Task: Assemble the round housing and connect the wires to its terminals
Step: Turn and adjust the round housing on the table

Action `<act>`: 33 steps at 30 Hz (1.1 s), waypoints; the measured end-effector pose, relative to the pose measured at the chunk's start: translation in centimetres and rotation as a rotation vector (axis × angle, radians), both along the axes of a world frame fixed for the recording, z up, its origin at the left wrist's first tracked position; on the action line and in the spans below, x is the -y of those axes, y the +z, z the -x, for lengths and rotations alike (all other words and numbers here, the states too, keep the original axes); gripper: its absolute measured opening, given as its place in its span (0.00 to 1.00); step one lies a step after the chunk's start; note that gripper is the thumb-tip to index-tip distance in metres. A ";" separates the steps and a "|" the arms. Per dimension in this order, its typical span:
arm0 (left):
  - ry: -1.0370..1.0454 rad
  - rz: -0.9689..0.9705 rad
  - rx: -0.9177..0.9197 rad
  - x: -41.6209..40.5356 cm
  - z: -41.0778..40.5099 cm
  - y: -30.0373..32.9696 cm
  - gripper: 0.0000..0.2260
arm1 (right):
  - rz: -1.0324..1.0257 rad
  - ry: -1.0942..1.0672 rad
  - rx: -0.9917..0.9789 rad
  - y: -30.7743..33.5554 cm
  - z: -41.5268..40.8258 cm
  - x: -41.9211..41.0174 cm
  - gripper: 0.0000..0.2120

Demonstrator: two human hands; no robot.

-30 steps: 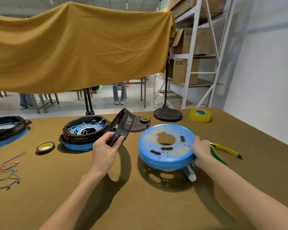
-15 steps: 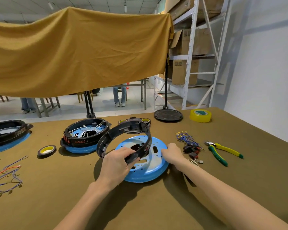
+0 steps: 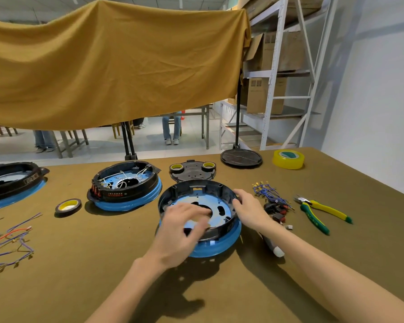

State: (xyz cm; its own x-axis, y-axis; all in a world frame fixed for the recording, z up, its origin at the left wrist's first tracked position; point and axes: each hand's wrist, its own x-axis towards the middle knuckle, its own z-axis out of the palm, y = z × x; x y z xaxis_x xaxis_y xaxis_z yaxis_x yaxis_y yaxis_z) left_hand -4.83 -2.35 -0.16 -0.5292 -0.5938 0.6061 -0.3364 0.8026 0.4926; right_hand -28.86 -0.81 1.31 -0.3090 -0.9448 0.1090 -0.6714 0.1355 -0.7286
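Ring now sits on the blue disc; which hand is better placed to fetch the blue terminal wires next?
Right, likely. The right hand rests on the black ring's right rim, beside the blue wires; the left hand lies across the blue disc.

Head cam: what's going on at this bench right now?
A person is seating a black plastic ring housing onto a round blue base plate on the brown table. The left hand lies blurred over the ring's near edge; the right hand steadies its right rim. No wires are in it yet: the blue terminal wires lie loose to its right, beside yellow-green pliers. A wired housing sits to the left.
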 end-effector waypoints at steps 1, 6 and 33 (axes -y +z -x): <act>0.083 -0.033 -0.096 0.6 -0.7 -0.1 0.20 | -0.004 0.001 -0.003 0.1 0.2 0.0 0.19; 0.384 -0.584 -0.268 4.7 -3.0 -1.8 0.21 | -0.029 0.012 -0.042 0.2 0.8 0.6 0.20; 0.201 -0.604 -0.337 5.4 -3.3 -3.1 0.20 | 0.090 -0.103 -0.021 0.6 1.4 2.6 0.17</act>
